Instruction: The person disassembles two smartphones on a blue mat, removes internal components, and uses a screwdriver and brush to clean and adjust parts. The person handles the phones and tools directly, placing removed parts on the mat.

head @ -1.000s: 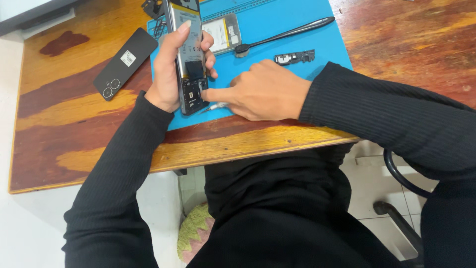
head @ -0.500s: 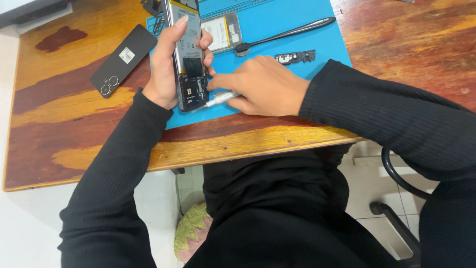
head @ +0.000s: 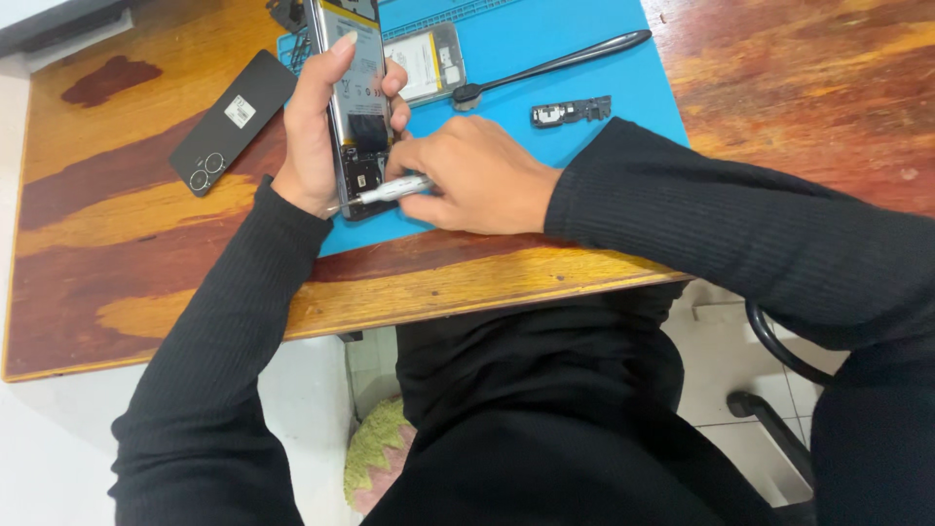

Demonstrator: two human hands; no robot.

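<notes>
My left hand grips an opened phone with its back cover off, held tilted over the blue work mat. My right hand holds a small silver tool whose tip touches the lower part of the phone's inside. The phone's battery and boards are exposed.
A black phone back cover lies on the wooden table to the left. On the mat lie a separate battery, a long black spudger and a small black part. A chair base stands below right.
My right hand has brought a silver tool to the lower end of the phone. The view has shifted slightly; my left hand keeps its hold.
</notes>
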